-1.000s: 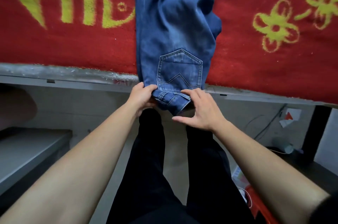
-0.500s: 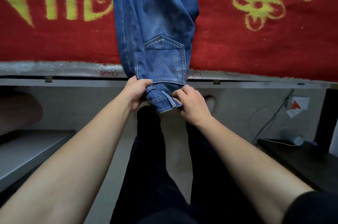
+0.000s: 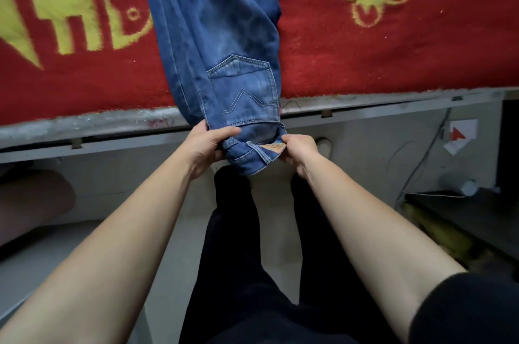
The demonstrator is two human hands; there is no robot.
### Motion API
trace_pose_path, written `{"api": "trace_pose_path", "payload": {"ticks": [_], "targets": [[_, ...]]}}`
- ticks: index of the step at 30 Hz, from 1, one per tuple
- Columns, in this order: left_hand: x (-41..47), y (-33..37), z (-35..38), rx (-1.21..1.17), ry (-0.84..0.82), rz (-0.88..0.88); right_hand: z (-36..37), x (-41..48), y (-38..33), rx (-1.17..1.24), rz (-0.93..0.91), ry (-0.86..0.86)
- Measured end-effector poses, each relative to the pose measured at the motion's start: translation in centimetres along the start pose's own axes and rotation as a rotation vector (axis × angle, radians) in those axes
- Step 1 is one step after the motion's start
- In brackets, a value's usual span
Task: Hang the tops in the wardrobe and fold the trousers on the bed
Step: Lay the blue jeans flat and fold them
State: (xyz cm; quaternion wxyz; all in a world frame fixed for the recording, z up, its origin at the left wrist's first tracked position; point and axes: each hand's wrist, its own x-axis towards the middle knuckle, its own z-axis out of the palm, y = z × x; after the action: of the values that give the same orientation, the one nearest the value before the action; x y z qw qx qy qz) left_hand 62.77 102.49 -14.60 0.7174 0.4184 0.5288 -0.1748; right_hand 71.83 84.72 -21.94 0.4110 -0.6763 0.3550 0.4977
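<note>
We have the jeans (image 3: pixel 219 34) lying lengthwise on the bed (image 3: pixel 393 103), on its red blanket (image 3: pixel 365 68). They are doubled leg over leg with a back pocket (image 3: pixel 244 88) uppermost, and the waist end hangs just past the bed's edge toward us. Our left hand (image 3: pixel 206 147) wraps the left corner of the waistband (image 3: pixel 250 159), its fingers (image 3: pixel 227 131) curled over the top layer. Our right hand (image 3: pixel 299 151) pinches the right corner beside the tan patch (image 3: pixel 273 148), so both hands are closed on denim, not lying loose. We judge the cloth heavy for a garment, limp along the legs, and thick and fairly stiff at the waistband, seams and pocket. Those firm edges look like the sure places to hold, and the weave should not slip through our grip. The blanket's rough pile will probably drag on the denim, so we would lift and lay the fold, not slide it, keeping both corners level so the two layers stay matched. Much is out of sight. The legs run off the top of the view, so we cannot tell where the hems lie or whether they are aligned. The lower layer and our fingertips beneath the waistband are covered. No wardrobe or tops appear. Below the bed we make out only a cable (image 3: pixel 421 158) and a paper scrap with a red mark (image 3: pixel 460 135). The brownish blur at far left we cannot identify.
</note>
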Motion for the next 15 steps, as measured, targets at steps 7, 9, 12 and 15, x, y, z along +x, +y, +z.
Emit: {"api": "trace_pose_path", "payload": {"ticks": [7, 9, 12, 15], "targets": [[-0.9, 1.4, -0.4, 0.072, -0.168, -0.08, 0.7, -2.7, 1.0, 0.639, 0.162, -0.075], [-1.3, 1.6, -0.7, 0.055, -0.175, -0.054, 0.9, -3.2, 1.8, 0.779, 0.155, -0.104], [-1.3, 1.4, -1.8, 0.064, -0.135, -0.05, 1.8, -4.6, 2.3, 0.812, 0.166, -0.165], [-0.5, 0.8, -3.9, 0.073, -0.017, -0.067, 2.5, -4.8, 1.8, 0.714, 0.092, -0.111]]}}
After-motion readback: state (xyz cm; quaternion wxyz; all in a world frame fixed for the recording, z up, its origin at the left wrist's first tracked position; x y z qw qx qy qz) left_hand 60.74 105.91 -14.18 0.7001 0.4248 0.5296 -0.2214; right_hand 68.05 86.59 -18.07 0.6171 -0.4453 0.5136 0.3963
